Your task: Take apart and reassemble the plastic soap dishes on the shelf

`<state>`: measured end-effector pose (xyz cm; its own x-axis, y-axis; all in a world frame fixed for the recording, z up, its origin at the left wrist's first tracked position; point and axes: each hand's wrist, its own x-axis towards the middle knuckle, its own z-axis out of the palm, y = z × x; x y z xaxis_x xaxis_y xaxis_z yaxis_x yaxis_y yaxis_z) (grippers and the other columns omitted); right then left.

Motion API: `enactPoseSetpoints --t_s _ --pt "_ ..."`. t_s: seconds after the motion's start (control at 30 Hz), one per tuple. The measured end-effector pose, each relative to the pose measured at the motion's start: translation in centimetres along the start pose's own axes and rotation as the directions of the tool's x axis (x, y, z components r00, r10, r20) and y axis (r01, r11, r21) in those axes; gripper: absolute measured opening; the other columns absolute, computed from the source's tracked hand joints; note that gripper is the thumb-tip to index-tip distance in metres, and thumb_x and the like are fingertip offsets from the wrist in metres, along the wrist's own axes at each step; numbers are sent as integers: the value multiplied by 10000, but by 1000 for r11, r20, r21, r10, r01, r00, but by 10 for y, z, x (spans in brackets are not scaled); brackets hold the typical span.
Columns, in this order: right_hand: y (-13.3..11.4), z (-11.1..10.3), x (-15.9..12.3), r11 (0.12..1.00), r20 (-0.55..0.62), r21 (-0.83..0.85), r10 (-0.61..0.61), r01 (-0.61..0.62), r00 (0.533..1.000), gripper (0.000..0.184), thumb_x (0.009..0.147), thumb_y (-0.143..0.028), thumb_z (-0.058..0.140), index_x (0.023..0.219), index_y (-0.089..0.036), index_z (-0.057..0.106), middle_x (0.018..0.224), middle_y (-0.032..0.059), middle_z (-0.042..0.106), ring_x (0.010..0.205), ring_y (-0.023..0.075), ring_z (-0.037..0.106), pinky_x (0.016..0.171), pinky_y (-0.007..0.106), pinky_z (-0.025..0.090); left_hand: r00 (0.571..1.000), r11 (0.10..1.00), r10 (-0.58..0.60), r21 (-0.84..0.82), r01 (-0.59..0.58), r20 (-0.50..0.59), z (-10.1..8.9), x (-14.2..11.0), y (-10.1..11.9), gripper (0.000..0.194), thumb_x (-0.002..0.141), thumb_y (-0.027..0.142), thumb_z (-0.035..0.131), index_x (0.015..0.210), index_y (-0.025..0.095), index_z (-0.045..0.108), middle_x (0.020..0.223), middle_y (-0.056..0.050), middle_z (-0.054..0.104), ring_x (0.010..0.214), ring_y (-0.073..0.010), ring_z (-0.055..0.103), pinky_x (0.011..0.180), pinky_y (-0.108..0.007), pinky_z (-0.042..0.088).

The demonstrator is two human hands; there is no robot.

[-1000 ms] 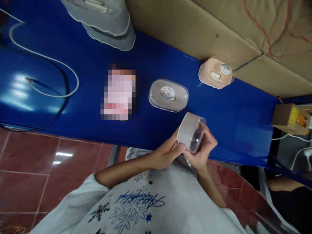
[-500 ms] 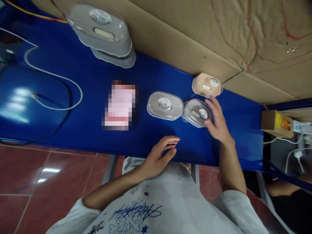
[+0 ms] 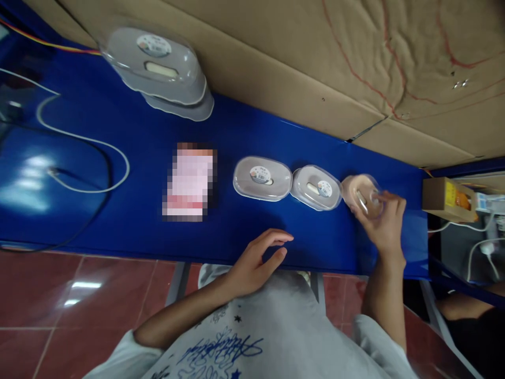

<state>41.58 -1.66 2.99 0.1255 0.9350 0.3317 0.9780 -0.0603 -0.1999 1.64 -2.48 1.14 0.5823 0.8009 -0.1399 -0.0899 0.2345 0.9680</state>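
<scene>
A blue table [image 3: 315,237] stands on red floor tiles [image 3: 106,310], its back edge along a brown-papered panel [image 3: 276,58]. Toward the right end, the right hand [image 3: 383,226] is partly closed around a peach lidded box [image 3: 362,193], thumb on the near side, fingers at the right end. The peach box is tilted; motion blurs its outline. Whether its base contacts the table cannot be told.

Directly left, a small grey lidded box [image 3: 316,188] sits just beside it. Next in line is a long grey lidded box [image 3: 262,179], end to end with the small one. The left hand [image 3: 254,266] is half open above the front edge, fingers loosely bent, thumb apart, gripping nothing.

A pixelated item [image 3: 190,181] lies farther left. Stacked large grey boxes [image 3: 158,71] stand at the back edge; a white cable [image 3: 84,139] loops toward the left end.
</scene>
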Motion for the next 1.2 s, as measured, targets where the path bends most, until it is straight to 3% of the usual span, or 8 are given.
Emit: enactPoseSetpoints --t_s 0.2,0.33,0.47,0.63,0.83,0.9,1.07,1.2 --pt "-80 -30 -107 979 26 178 95 -98 995 639 797 -512 929 1285 -242 616 1262 126 609 1249 357 615 1045 613 534 919 848 -272 -380 369 285 15 8 -9 682 978 446 790 1574 320 483 1648 -168 518 1538 -348 533 1272 -607 422" --pt "-151 -23 -122 797 181 585 55 -153 982 675 840 -642 841 1359 -301 578 1333 115 577 1285 359 624 1049 599 562 923 758 -217 -540 364 318 23 8 -7 1265 764 393 990 1721 410 164 1723 -180 410 1545 -422 501 1238 -662 426" --pt "-170 -9 -98 667 237 721 22 -191 971 622 1009 -783 500 1408 -310 567 1342 127 617 1297 344 635 1023 554 591 965 780 -215 -567 262 150 8 -9 -1 1280 741 416 996 1729 378 184 1614 -155 550 1481 -426 552 1227 -632 433" --pt "-146 12 -51 909 166 388 -229 151 959 494 1001 -472 728 1448 -319 581 1465 131 638 1480 380 555 1187 600 481 947 789 -318 -564 244 -36 -16 -51 -4 1175 751 600 940 1709 334 314 1582 -155 609 1491 -449 534 1230 -642 429" --pt "-145 27 -14 948 173 121 -313 296 934 501 1060 -401 645 1538 -302 529 1589 146 610 1572 400 473 1282 712 275 948 834 -307 -504 227 -81 -17 -63 -16 1090 701 781 865 1612 298 512 1375 -155 754 1403 -466 622 1133 -651 535" --pt "-159 24 -8 930 161 155 -358 335 920 497 1073 -372 619 1559 -320 530 1578 120 635 1529 378 526 1250 663 345 961 853 -267 -482 199 -76 -18 -59 -14 1093 707 804 841 1616 294 510 1360 -153 762 1409 -462 622 1126 -638 551" --pt "-209 29 10 765 378 443 -632 467 676 522 1120 -242 455 1638 -297 476 1604 72 630 1296 277 707 1055 490 560 979 890 -186 -436 133 -82 -25 -49 -6 1152 699 790 854 1649 266 466 1401 -151 740 1443 -441 603 1181 -607 533" --pt "-221 35 26 842 427 446 -497 302 755 510 1147 -251 350 1646 -222 455 1730 119 463 1445 311 627 1157 561 525 973 888 -204 -439 137 -109 -29 -46 -5 1138 721 807 831 1658 289 443 1447 -147 712 1463 -430 589 1181 -604 534"
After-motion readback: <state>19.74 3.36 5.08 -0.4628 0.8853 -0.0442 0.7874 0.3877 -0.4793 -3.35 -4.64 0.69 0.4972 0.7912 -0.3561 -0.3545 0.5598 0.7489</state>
